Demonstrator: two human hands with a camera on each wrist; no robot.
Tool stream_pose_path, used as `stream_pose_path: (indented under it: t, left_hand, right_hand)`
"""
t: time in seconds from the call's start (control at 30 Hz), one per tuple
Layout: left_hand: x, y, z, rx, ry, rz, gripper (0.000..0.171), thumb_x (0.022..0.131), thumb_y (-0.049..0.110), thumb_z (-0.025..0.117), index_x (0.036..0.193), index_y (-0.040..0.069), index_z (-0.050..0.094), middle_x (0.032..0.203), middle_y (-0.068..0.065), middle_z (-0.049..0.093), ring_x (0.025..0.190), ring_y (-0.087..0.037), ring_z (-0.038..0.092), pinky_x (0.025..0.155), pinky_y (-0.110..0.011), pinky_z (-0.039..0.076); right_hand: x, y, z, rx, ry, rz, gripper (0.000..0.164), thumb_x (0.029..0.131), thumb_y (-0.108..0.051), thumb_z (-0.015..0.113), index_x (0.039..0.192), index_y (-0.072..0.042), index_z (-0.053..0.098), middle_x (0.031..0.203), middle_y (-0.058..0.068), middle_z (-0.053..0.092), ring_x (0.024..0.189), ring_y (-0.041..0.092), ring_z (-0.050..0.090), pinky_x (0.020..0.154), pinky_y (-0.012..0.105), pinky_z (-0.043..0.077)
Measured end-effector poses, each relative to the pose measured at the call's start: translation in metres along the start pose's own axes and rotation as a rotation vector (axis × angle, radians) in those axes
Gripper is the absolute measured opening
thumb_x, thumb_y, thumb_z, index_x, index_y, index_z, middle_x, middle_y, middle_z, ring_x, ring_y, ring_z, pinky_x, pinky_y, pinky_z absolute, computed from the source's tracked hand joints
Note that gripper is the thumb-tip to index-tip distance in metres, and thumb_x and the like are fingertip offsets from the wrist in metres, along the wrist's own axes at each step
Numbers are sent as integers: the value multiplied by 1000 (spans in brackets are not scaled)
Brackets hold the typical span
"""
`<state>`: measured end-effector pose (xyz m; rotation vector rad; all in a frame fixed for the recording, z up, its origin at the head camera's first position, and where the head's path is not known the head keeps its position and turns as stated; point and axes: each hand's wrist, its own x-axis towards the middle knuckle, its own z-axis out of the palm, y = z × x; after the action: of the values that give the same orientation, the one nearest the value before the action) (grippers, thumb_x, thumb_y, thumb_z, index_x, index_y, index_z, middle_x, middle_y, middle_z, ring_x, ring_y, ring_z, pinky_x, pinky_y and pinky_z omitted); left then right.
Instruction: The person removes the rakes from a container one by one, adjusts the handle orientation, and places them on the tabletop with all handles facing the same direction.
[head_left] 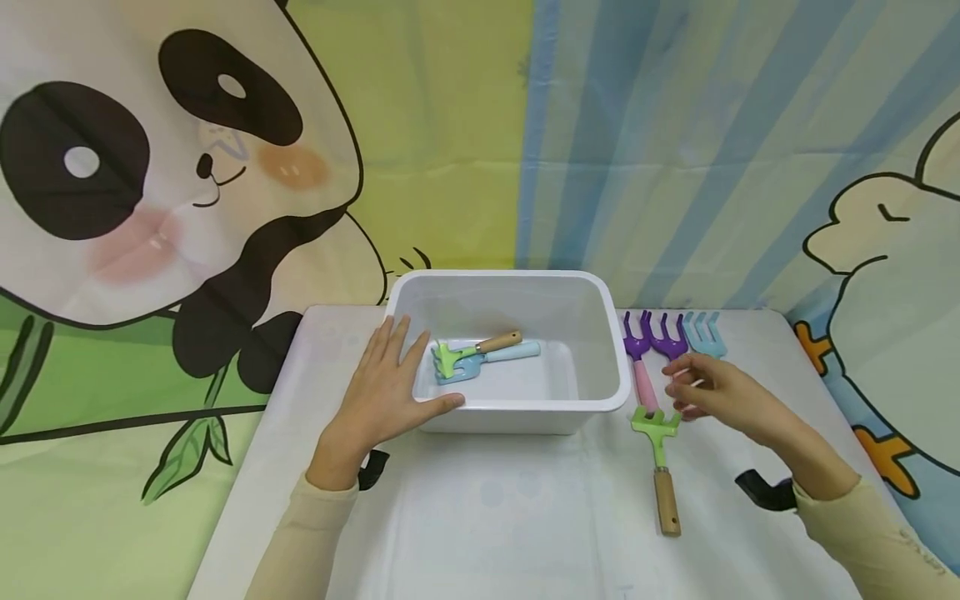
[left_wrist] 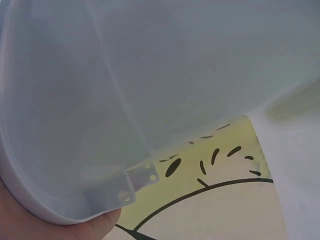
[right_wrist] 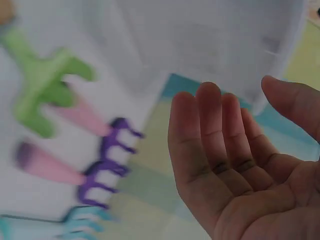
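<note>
My left hand (head_left: 390,387) lies with fingers spread over the left end of the white plastic bin (head_left: 510,407), touching its rim. Inside the bin, a green hand rake (head_left: 448,358) with a wooden handle overlaps a light blue hand rake (head_left: 517,351). My right hand (head_left: 712,387) hovers right of the bin, fingers loosely bent and holding nothing. Close by it are a purple hand rake (head_left: 637,346) with a pink handle, a second purple rake (head_left: 670,346) partly hidden by the hand, and another light blue rake (head_left: 705,335). Nearer me lies another green rake (head_left: 657,427) with a wooden handle.
The white table (head_left: 495,517) runs up to a hanging cloth (head_left: 450,150) behind the bin, printed with a panda and stripes. In the right wrist view, the green rake's prongs (right_wrist: 42,90) overlap a pink handle (right_wrist: 82,112).
</note>
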<state>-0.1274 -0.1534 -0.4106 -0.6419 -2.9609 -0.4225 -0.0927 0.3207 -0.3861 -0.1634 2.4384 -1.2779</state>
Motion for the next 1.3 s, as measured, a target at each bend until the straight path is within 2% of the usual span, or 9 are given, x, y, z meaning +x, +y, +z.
stream_pose_path:
  t: [0.13, 0.3, 0.53, 0.7, 0.83, 1.0, 1.17, 1.3]
  left_hand:
    - [0, 1, 0, -4, -5, 0, 116, 78, 90, 43, 155, 4, 36, 165, -19, 11, 152, -34, -3, 121, -45, -1]
    - [0, 0, -1, -1, -11, -6, 116, 78, 91, 42, 155, 5, 36, 165, -19, 11, 152, -34, -4, 121, -44, -1]
    - [-1, -2, -1, 8, -7, -19, 116, 77, 92, 40, 155, 6, 36, 165, -18, 11, 152, -33, -5, 121, -44, -1]
    - [-1, -1, 0, -6, -6, -14, 117, 77, 92, 40, 155, 5, 37, 164, -19, 11, 152, -33, -5, 121, -44, -1]
    - [-1, -1, -1, -7, -10, -11, 116, 77, 92, 39, 155, 5, 37, 164, -19, 11, 151, -33, -5, 121, -45, 0]
    - [0, -1, 0, -1, -9, -10, 116, 77, 92, 38, 155, 6, 37, 165, -19, 11, 151, -33, -6, 121, -45, 0]
    - [0, -2, 1, 4, 9, -5, 116, 77, 93, 39, 154, 5, 39, 164, -20, 13, 151, -34, -4, 121, -45, 1]
    - [0, -2, 0, 2, 12, -4, 116, 77, 92, 40, 153, 5, 39, 164, -20, 13, 151, -35, -3, 121, -45, 1]
  right_hand:
    - [16, -44, -10, -52, -3, -82, 43, 101, -22, 63, 134, 2, 49, 114, 17, 60, 99, 29, 66, 75, 36, 60]
    - [38, -87, -8, -69, -38, -149, 42, 101, -25, 62, 134, -1, 51, 115, 17, 59, 99, 29, 66, 80, 37, 59]
    - [82, -127, 6, -138, -141, -263, 36, 101, -22, 62, 132, -6, 55, 116, 13, 63, 98, 25, 65, 88, 43, 56]
    - [120, -148, 22, -151, -206, -281, 38, 100, -21, 64, 134, -7, 55, 118, 12, 63, 98, 25, 65, 89, 44, 54]
    - [149, -159, 38, -163, -262, -331, 38, 99, -18, 66, 133, -6, 56, 118, 13, 64, 106, 26, 63, 91, 43, 53]
    - [187, -155, 62, -222, -300, -389, 36, 97, -14, 67, 129, -1, 58, 121, 15, 63, 114, 29, 60, 95, 43, 51]
    - [218, -147, 89, -303, -340, -356, 33, 97, -8, 64, 128, 4, 59, 122, 19, 64, 112, 29, 61, 94, 42, 51]
    - [233, -139, 108, -367, -377, -333, 30, 97, -5, 62, 126, 4, 60, 122, 19, 63, 114, 30, 60, 97, 43, 50]
